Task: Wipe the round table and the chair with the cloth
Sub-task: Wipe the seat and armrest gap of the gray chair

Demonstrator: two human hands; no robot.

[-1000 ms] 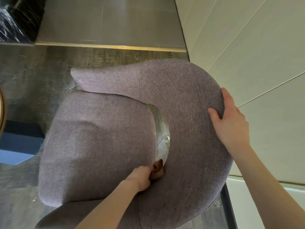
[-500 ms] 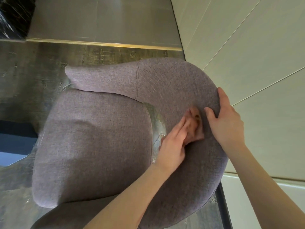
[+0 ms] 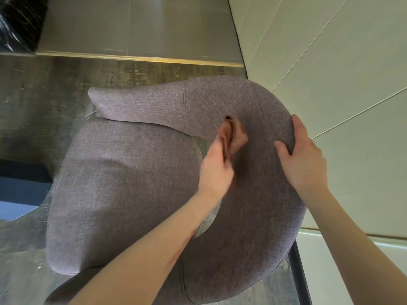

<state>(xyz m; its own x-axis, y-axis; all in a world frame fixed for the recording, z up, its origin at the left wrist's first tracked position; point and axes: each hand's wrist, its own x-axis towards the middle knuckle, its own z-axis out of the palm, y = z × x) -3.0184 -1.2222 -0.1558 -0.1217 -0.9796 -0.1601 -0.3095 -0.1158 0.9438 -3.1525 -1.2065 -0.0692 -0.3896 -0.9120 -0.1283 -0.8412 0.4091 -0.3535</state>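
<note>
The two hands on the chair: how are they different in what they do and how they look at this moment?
The left hand holds the brown cloth against the curved backrest; the right hand holds no cloth. The left hand lies on the backrest's inner face, while the right hand grips its outer rim, fingers wrapped over the edge. The left hand looks blurred; the right hand looks sharp. Both are bare and touch the same grey-purple chair.

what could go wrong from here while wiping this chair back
1. The cloth is bunched small in the left hand, so little of it meets the fabric and strips of the curved backrest may get missed.
2. The right hand covers the backrest's outer edge; that patch could stay unwiped unless it shifts.
3. The chair sits close to the wall, so its outer side may be hard to reach.
</note>
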